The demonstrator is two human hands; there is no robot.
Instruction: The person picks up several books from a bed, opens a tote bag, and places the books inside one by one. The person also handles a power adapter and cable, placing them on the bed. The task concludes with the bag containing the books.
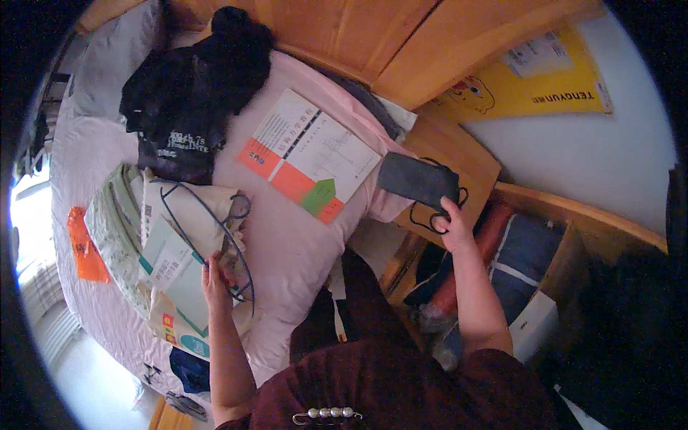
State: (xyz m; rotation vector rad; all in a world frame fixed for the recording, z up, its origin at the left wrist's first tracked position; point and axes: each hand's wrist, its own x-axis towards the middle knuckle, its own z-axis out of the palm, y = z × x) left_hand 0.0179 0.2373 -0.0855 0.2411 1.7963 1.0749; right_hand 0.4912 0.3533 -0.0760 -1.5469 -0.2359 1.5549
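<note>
My left hand (217, 279) is closed around a bar of a dark metal wire frame (223, 223) with curled ends. The frame lies over a cream cloth bag (207, 201) on the bed. Beside those fingers rests a pale booklet with teal edges (180, 274); whether they also touch it, I cannot tell. My right hand (454, 228) grips a flat dark grey rectangular item with a black cord (411, 177) by its near corner. That item is held up over the edge of the bedside wooden surface. A white, orange and green paperback book (314, 156) lies flat on the bed to its left.
Black clothing (183, 102) and an orange plastic packet (87, 247) lie on the pink bedsheet (279, 236). At right, an open wooden drawer (578, 226) holds folded blue fabric (529, 250). A wooden cabinet (344, 32) and a yellow mailing bag (559, 80) stand beyond.
</note>
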